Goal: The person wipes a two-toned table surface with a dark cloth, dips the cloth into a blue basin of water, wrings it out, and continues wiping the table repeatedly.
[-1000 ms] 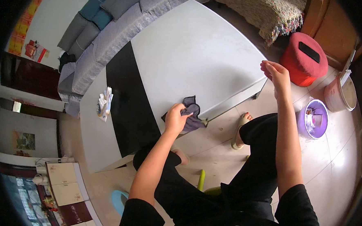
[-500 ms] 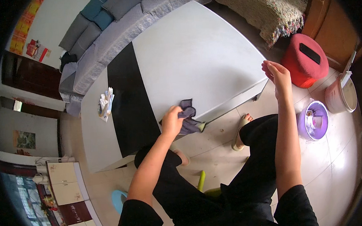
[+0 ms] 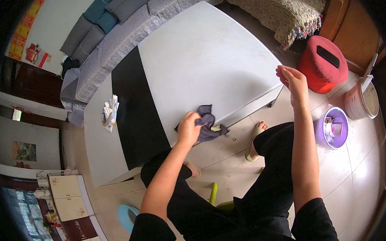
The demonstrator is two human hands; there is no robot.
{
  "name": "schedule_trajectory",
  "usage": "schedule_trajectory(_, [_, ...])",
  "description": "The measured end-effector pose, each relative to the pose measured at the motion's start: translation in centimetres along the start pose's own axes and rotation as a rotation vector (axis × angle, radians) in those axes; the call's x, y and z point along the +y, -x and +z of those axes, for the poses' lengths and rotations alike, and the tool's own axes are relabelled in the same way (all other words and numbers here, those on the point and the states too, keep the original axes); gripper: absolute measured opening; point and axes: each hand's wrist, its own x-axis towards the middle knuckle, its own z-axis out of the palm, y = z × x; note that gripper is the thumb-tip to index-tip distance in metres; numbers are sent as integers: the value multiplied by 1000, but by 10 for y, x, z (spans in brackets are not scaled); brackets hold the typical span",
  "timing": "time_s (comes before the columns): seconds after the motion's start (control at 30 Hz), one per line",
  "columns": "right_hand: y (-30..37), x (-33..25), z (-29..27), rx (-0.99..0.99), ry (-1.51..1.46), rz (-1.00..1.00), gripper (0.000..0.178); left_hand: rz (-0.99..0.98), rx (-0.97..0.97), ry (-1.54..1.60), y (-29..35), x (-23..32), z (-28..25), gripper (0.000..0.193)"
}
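Observation:
My left hand is closed around a dark grey cloth at the near edge of the table, which has a pale grey top and a black band. Part of the cloth lies on the tabletop, and its lower end, with a small pale green patch, hangs over the edge. Off the table's right corner, my right hand is raised in the air, its fingers loosely bent and apart from the thumb. Nothing shows in it.
A tissue pack lies on the table's left part. To the right stand a red stool with a black phone, a purple bin and a pinkish bucket. A grey sofa lines the far side. A blue basin sits lower left.
My left hand has shifted slightly to the right along the table edge, and the cloth has bunched and moved with it. My right hand stays nearly in place.

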Motion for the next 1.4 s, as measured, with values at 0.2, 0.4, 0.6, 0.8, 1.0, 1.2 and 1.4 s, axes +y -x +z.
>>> schedule_trajectory(0.2, [-3, -3, 5, 9, 31, 8, 22, 1, 64, -15, -8, 28, 25, 12])
schedule_trajectory(0.4, [4, 4, 14, -18, 74, 20, 24, 11, -22, -38, -32, 38, 31, 17])
schedule_trajectory(0.6, [29, 15, 47, -27, 693, -320, 20, -245, 211, 174, -15, -13, -8, 55])
schedule_trajectory(0.8, [134, 51, 139, -540, 802, -450, 22, -44, -56, -391, 45, -12, -31, 58])
schedule_trajectory(1.0, [159, 113, 169, -499, 1362, -722, 46, -100, 64, -557, 93, -8, -54, 44])
schedule_trajectory(1.2, [82, 84, 120, -459, 1497, -498, 48, -16, 263, -151, 115, -20, -71, 47])
schedule_trajectory(1.4, [65, 113, 122, -368, 1565, -384, 31, -30, 594, -27, 116, -59, -77, 24])
